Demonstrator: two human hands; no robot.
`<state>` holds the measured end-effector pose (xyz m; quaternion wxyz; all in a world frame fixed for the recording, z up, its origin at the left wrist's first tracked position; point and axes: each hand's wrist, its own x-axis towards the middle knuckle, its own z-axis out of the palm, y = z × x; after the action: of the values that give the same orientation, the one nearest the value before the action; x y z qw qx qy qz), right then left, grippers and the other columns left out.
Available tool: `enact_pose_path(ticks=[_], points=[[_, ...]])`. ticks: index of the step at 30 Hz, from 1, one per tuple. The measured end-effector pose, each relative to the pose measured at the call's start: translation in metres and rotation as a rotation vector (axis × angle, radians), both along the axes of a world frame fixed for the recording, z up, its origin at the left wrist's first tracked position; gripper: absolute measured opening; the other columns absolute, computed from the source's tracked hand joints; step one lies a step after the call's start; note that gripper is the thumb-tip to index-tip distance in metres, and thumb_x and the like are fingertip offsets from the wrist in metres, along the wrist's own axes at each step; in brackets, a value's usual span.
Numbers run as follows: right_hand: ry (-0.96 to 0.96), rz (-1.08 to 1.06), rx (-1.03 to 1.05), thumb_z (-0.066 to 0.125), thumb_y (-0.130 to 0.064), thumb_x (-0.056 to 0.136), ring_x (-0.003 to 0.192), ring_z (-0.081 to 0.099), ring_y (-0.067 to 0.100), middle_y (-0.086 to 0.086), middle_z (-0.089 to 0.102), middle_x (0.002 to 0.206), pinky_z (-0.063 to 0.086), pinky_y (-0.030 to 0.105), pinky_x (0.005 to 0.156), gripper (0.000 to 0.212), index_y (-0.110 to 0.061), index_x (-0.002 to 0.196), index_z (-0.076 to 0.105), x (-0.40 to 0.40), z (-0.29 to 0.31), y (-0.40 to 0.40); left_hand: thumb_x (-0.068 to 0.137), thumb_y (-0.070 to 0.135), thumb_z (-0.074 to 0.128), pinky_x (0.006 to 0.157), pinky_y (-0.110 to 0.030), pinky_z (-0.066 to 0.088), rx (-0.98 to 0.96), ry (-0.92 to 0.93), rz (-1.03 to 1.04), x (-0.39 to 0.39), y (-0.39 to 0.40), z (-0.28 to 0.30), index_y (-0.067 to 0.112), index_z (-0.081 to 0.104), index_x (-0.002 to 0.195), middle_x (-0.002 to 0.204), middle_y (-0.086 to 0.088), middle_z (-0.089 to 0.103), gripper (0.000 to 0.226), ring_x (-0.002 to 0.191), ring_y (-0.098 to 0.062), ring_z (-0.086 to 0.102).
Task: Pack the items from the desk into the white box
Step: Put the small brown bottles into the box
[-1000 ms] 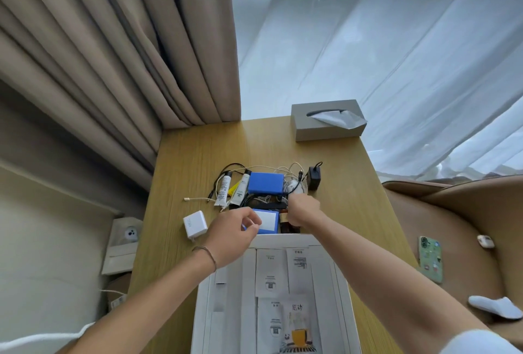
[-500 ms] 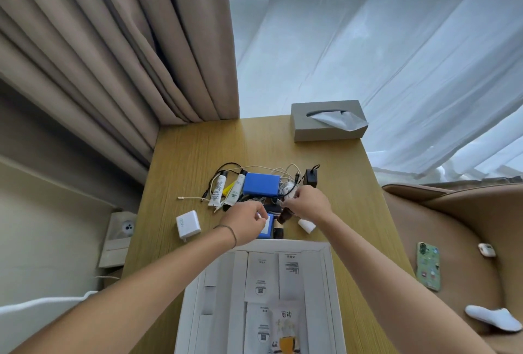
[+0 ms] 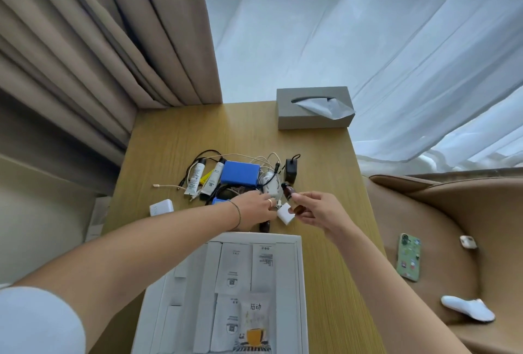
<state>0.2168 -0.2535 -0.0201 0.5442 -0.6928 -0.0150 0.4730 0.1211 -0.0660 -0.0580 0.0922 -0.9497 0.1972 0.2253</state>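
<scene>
Right hand (image 3: 319,212) raised just above the bench (image 3: 175,141), grip closed around a small brown bottle (image 3: 289,191), tilted, cap away from the person. Left hand (image 3: 256,209) low over the pile of cables (image 3: 266,160), fingers by a white plug (image 3: 285,213); grip not discernible. White box (image 3: 300,283) open at near bench edge, paper packets (image 3: 235,266) inside.

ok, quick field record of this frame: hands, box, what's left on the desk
right hand: holds a small brown bottle above the desk
left hand: reaching into the pile beside a white plug; grip unclear
white box: open at the near edge, paper packets inside
desk: still carries a blue case, two tubes, cables, a black adapter, a white charger
far corner: tissue box
</scene>
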Motion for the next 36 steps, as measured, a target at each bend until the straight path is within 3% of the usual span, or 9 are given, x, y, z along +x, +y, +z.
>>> enact_pose_path(ticks=[4, 11, 13, 15, 16, 21, 25, 31, 36], points=[[0.041, -0.010, 0.067, 0.078, -0.025, 0.087, 0.092, 0.077, 0.027, 0.013, 0.080, 0.095, 0.062, 0.033, 0.082, 0.030, -0.004, 0.107, 0.076, -0.002, 0.002, -0.005, 0.092, 0.016, 0.064, 0.101, -0.039, 0.045, 0.080, -0.066, -0.202, 0.010, -0.005, -0.010, 0.014, 0.057, 0.127, 0.131, -0.011, 0.059, 0.036, 0.120, -0.028, 0.052], [0.020, -0.048, 0.119, 0.085, -0.008, 0.076, 0.090, 0.078, 0.026, 0.014, 0.079, 0.098, 0.063, 0.033, 0.075, 0.035, -0.002, 0.107, 0.070, -0.020, 0.012, -0.003, 0.095, 0.014, 0.058, 0.110, -0.043, 0.039, 0.094, -0.055, -0.294, 0.014, -0.004, -0.030, 0.013, 0.063, 0.119, 0.123, -0.007, 0.066, 0.025, 0.118, -0.025, 0.056], [-0.012, -0.051, 0.134, 0.086, -0.003, 0.073, 0.089, 0.078, 0.026, 0.014, 0.078, 0.099, 0.063, 0.031, 0.072, 0.037, -0.002, 0.105, 0.069, -0.028, 0.018, -0.002, 0.094, 0.018, 0.060, 0.090, -0.034, 0.048, -0.017, -0.060, -0.135, 0.011, -0.003, -0.024, 0.012, 0.066, 0.113, 0.110, -0.004, 0.067, 0.021, 0.098, -0.020, 0.059], [-0.069, -0.033, 0.164, 0.085, -0.002, 0.074, 0.091, 0.077, 0.028, 0.016, 0.077, 0.100, 0.063, 0.033, 0.071, 0.036, -0.005, 0.106, 0.069, -0.037, 0.026, -0.003, 0.092, 0.025, 0.062, 0.065, -0.028, 0.041, -0.154, -0.123, 0.078, 0.007, 0.001, -0.012, 0.012, 0.066, 0.102, 0.094, -0.004, 0.065, 0.017, 0.073, -0.016, 0.049], [-0.102, -0.016, 0.182, 0.084, -0.003, 0.074, 0.091, 0.077, 0.029, 0.017, 0.076, 0.101, 0.063, 0.035, 0.072, 0.036, -0.007, 0.107, 0.069, -0.042, 0.030, -0.003, 0.091, 0.028, 0.062, 0.060, -0.027, 0.038, -0.207, -0.165, 0.170, 0.004, 0.004, -0.006, 0.013, 0.063, 0.098, 0.088, -0.003, 0.064, 0.016, 0.068, -0.014, 0.044], [-0.226, 0.056, 0.236, 0.081, -0.006, 0.075, 0.089, 0.075, 0.036, 0.019, 0.073, 0.103, 0.063, 0.035, 0.067, 0.038, -0.021, 0.108, 0.068, -0.069, 0.051, 0.002, 0.084, 0.041, 0.060, 0.063, -0.029, 0.048, -0.547, -0.378, 0.607, -0.024, 0.019, 0.032, 0.020, 0.063, 0.096, 0.082, 0.004, 0.063, 0.024, 0.072, -0.015, 0.057], [-0.246, 0.131, 0.248, 0.079, -0.014, 0.081, 0.084, 0.077, 0.024, 0.007, 0.078, 0.094, 0.058, 0.032, 0.067, 0.028, -0.020, 0.106, 0.068, -0.098, 0.062, 0.009, 0.084, 0.034, 0.070, 0.063, -0.025, 0.046, -0.718, -0.529, 0.847, -0.060, 0.029, 0.056, 0.023, 0.065, 0.098, 0.081, 0.009, 0.066, 0.018, 0.072, -0.013, 0.060], [-0.261, 0.152, 0.199, 0.071, -0.015, 0.094, 0.085, 0.070, 0.026, 0.018, 0.076, 0.100, 0.055, 0.035, 0.067, 0.019, -0.008, 0.111, 0.069, -0.148, 0.061, 0.027, 0.083, 0.028, 0.072, 0.066, -0.028, 0.051, -0.918, -0.688, 1.060, -0.122, 0.032, 0.077, 0.022, 0.067, 0.101, 0.078, 0.007, 0.068, 0.019, 0.069, -0.012, 0.062], [-0.289, 0.263, 0.090, 0.075, -0.015, 0.090, 0.077, 0.071, 0.021, 0.015, 0.074, 0.096, 0.059, 0.033, 0.068, 0.016, -0.009, 0.105, 0.073, -0.190, 0.046, 0.045, 0.084, 0.030, 0.071, 0.061, -0.018, 0.050, -1.034, -0.738, 1.133, -0.173, 0.030, 0.083, 0.033, 0.063, 0.096, 0.074, 0.011, 0.070, 0.015, 0.068, -0.004, 0.066]])
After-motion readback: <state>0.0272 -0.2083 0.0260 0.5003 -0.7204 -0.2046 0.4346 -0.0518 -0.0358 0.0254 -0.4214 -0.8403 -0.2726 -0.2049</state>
